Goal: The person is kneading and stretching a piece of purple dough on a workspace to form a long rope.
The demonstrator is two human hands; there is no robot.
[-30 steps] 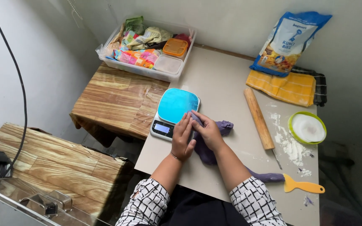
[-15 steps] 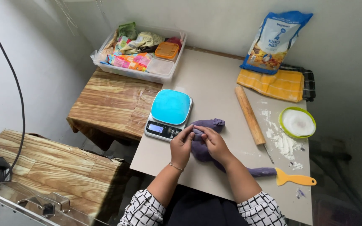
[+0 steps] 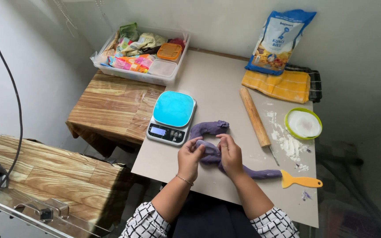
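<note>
A long rope of purple dough (image 3: 209, 128) lies bent on the beige table (image 3: 217, 88), just right of a kitchen scale with a blue top (image 3: 173, 116). My left hand (image 3: 189, 158) pinches a lump of the dough at the rope's middle. My right hand (image 3: 230, 154) grips the same stretch from the other side, fingers closed on it. The rope's tail (image 3: 265, 174) runs out to the right from under my right hand and ends at a yellow scraper (image 3: 301, 180).
A wooden rolling pin (image 3: 255, 116) lies right of the dough, beside spilled flour (image 3: 287, 143) and a green-rimmed bowl (image 3: 303, 124). Behind stand a flour bag (image 3: 280, 40), a yellow cloth (image 3: 276, 85) and a clear bin of packets (image 3: 140, 52). Wooden tables (image 3: 111, 110) sit to the left.
My view has shifted, so the table sits lower and further right in the frame. Both hands have slid back along the rope toward me, away from the scale, leaving its far end bare.
</note>
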